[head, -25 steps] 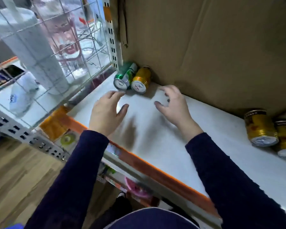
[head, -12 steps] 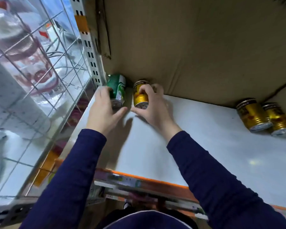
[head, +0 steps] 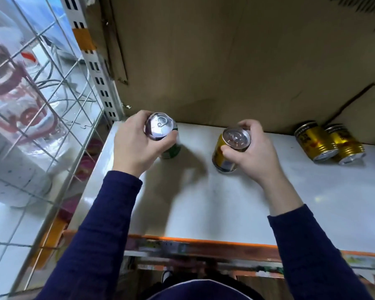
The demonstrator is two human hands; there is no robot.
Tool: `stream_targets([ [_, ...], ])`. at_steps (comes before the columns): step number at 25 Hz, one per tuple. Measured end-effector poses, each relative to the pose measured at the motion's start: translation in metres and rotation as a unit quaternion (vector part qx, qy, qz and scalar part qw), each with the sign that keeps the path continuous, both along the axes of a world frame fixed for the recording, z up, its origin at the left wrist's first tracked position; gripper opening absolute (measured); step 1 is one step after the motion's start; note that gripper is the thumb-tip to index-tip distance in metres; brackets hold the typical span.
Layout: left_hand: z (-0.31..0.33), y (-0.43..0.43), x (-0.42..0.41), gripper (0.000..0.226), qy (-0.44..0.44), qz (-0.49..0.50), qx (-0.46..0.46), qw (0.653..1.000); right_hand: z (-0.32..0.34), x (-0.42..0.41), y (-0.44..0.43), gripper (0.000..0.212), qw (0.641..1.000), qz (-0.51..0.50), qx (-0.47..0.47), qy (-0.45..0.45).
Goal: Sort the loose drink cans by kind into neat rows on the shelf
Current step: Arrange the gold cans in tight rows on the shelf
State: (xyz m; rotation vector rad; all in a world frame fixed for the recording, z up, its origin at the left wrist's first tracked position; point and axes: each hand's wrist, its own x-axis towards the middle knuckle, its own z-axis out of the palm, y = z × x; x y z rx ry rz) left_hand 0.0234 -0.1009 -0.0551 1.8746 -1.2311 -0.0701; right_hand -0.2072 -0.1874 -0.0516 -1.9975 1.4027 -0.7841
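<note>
Grip of left hand [head: 133, 146] clasps green can [head: 159, 127] near rim; right hand [head: 257, 155], gold can [head: 236, 137].

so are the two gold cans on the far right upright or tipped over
Tipped over. Both lie on their sides on the shelf: the left gold can and right gold can, round ends facing forward.

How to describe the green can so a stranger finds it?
On the white shelf, left end, near the wire grid, the left hand grips a green can by its top. No other is green: the can in the right hand and two lying cans are gold.
</note>
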Motion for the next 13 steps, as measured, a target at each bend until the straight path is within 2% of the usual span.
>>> stream_targets([
  [5,-0.013,-0.019,-0.023,0.064,0.138,-0.036,-0.024,0.989,-0.011,-0.028,0.008,0.047,0.996,-0.010,0.040,-0.082],
  [7,-0.016,-0.022,-0.033,0.064,0.159,-0.032,-0.033,0.986,-0.011,-0.047,0.011,0.041,0.992,-0.011,0.048,-0.118],
  [13,-0.009,-0.033,-0.140,0.037,0.240,-0.110,-0.060,0.963,-0.007,-0.152,0.024,0.048,0.980,-0.090,0.017,-0.177],
])
